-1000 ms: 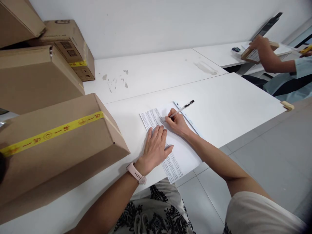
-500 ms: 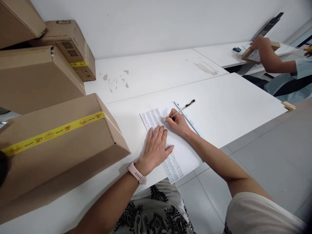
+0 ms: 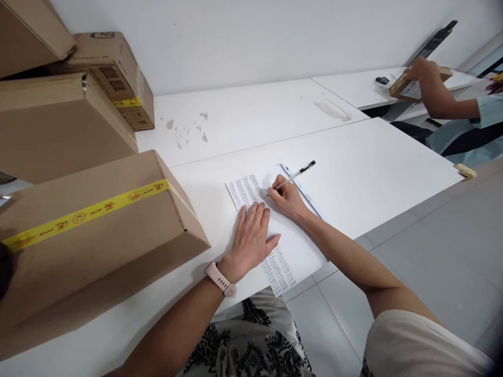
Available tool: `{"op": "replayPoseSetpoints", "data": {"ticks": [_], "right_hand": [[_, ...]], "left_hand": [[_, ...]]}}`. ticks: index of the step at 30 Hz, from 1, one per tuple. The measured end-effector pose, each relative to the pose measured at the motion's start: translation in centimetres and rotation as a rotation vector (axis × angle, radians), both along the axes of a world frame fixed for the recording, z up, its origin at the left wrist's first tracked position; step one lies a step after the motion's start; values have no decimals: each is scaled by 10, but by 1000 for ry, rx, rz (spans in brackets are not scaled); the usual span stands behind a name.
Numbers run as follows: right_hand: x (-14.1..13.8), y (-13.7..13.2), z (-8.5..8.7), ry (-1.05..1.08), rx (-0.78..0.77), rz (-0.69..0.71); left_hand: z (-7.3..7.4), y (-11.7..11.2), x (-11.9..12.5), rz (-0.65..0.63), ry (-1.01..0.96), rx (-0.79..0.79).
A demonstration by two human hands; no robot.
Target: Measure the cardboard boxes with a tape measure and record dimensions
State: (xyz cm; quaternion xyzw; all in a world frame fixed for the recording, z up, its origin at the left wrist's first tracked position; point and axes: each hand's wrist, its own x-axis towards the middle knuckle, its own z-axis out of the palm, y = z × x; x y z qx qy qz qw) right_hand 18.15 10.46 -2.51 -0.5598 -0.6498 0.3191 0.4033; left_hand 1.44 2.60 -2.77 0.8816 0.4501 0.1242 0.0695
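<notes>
A printed sheet (image 3: 291, 251) with dense columns of small text lies on the white table (image 3: 373, 173), its near corner hanging over the table's edge. My left hand (image 3: 251, 235) rests flat on the sheet, fingers stretched out, with a pale pink watch (image 3: 220, 280) on the wrist. My right hand (image 3: 286, 199) is closed on a pen (image 3: 294, 177), whose tip touches the upper part of the sheet. A second sheet (image 3: 304, 193) peeks out from under the first, beside my right hand.
Several brown cardboard boxes stand at the left; the nearest box (image 3: 90, 235) has yellow tape. At the far right another person's hand (image 3: 422, 70) holds a small box (image 3: 408, 86) over a neighbouring table. Grey floor tiles (image 3: 432, 251) lie beyond the table's edge.
My hands and the pen have barely moved. The other person's hand and small box at the far right have shifted slightly.
</notes>
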Motion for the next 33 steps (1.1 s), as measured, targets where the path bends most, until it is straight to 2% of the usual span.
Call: {"op": "replayPoseSetpoints", "data": {"ticks": [26,33], "right_hand": [[1,1,1,-30,27,-28],[6,6,-7,-11,140,-45]], "left_hand": [[5,0,0,-6,27,-50],[5,-1,0,-9,5,-54]]}}
